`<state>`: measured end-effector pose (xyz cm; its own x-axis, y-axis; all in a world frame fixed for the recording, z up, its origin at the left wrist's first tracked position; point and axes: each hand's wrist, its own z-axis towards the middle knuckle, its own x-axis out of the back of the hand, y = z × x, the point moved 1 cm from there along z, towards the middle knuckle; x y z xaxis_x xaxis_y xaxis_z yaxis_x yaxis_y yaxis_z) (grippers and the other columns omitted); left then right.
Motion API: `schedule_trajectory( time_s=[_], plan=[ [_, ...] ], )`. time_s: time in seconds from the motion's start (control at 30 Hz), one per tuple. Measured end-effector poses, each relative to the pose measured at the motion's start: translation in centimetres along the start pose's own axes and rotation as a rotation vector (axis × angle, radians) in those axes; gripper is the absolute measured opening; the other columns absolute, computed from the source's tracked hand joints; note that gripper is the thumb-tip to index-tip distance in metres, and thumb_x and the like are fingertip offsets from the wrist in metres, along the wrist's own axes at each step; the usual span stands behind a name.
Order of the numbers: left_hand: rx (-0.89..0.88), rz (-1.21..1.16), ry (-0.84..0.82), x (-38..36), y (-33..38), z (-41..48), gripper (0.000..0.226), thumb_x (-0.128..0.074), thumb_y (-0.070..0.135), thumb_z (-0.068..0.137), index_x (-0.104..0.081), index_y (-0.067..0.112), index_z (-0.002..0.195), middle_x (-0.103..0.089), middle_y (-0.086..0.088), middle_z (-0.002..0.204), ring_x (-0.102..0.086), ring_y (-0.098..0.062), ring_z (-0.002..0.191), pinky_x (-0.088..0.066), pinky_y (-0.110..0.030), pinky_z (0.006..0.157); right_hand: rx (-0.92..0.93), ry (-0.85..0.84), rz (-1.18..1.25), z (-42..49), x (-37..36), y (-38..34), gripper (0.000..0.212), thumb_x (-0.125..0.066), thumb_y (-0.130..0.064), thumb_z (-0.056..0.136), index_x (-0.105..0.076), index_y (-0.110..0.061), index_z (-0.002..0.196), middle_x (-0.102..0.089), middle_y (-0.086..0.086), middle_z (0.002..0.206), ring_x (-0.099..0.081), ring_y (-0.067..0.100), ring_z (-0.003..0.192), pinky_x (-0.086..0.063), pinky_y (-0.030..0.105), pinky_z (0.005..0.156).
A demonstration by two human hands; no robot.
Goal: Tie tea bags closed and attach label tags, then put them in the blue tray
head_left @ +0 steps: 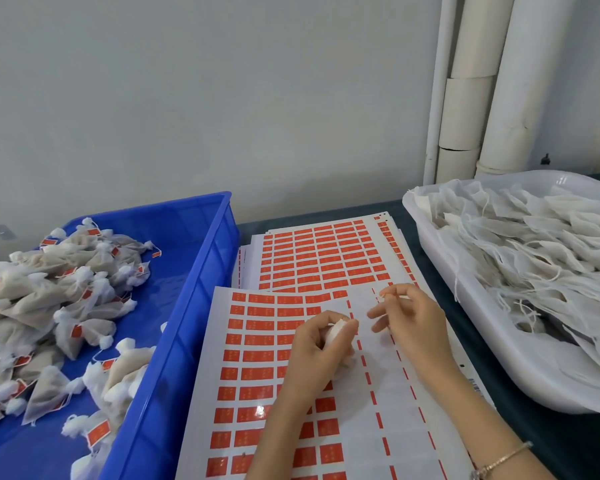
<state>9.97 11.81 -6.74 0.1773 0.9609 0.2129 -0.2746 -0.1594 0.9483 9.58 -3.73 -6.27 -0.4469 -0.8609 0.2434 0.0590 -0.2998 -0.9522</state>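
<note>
At the far left stands the blue tray (201,271), its floor partly covered by a heap of finished tea bags (49,296), each gathered at the neck and carrying a small red label tag (78,330). Just to the right of the tray's wall a sheet of red label stickers (257,358) lies flat on the dark table (551,445); several columns on its right half are already peeled bare. Its far edge overlaps a stack of fuller sticker sheets (326,258).

Above the front sheet, the left hand (321,344) has its fingers curled round a white tea bag (336,332), with the thumb across the top, so only a bit of the bag shows between thumb and fingers. Close beside it, not touching, the right hand (413,320) pinches what looks like a thin white string (382,296) between the tips of thumb and forefinger; the other fingers are spread and loosely bent. A thin bracelet (503,459) sits on the right wrist.

Further right, a white tray (465,327) holds a thick pile of flat, untied tea bags (534,258) with loose strings trailing over one another. Behind it, white pipes (499,81) run up the wall
</note>
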Motion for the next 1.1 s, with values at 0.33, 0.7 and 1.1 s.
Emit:
schedule_trajectory(
  time_s=[0.33, 0.7, 1.1],
  plan=[
    [0.039, -0.002, -0.150, 0.4, 0.5, -0.1, 0.024, -0.053, 0.046, 0.086, -0.066, 0.026, 0.085, -0.069, 0.009, 0.083, -0.063, -0.009, 0.079, -0.049, -0.012, 0.069, -0.272, -0.134, 0.924, 0.6, 1.4, -1.5, 0.024, -0.052, -0.021, 0.096, -0.061, -0.010, 0.114, -0.073, 0.012, 0.102, -0.072, 0.028, 0.093, -0.059, 0.030, 0.069],
    [0.197, -0.196, -0.120, 1.3, 0.6, -0.3, 0.030, -0.057, 0.047, 0.085, -0.068, 0.019, 0.082, -0.066, 0.007, 0.086, -0.060, -0.007, 0.084, -0.047, -0.014, 0.077, -0.402, -0.031, 0.744, 0.6, 0.8, -0.2, 0.013, -0.053, -0.020, 0.097, -0.062, -0.015, 0.104, -0.075, 0.006, 0.089, -0.074, 0.023, 0.080, -0.058, 0.025, 0.059],
    [0.136, -0.411, 0.260, 2.1, 0.4, 0.3, 0.031, -0.062, 0.035, 0.082, -0.066, 0.027, 0.112, -0.070, 0.021, 0.102, -0.064, 0.002, 0.100, -0.050, -0.008, 0.068, 0.201, -0.316, -0.334, -1.4, -1.9, 0.9, 0.013, -0.055, -0.028, 0.095, -0.053, -0.040, 0.091, -0.066, -0.023, 0.075, -0.063, -0.009, 0.072, -0.046, 0.005, 0.069]
  ],
)
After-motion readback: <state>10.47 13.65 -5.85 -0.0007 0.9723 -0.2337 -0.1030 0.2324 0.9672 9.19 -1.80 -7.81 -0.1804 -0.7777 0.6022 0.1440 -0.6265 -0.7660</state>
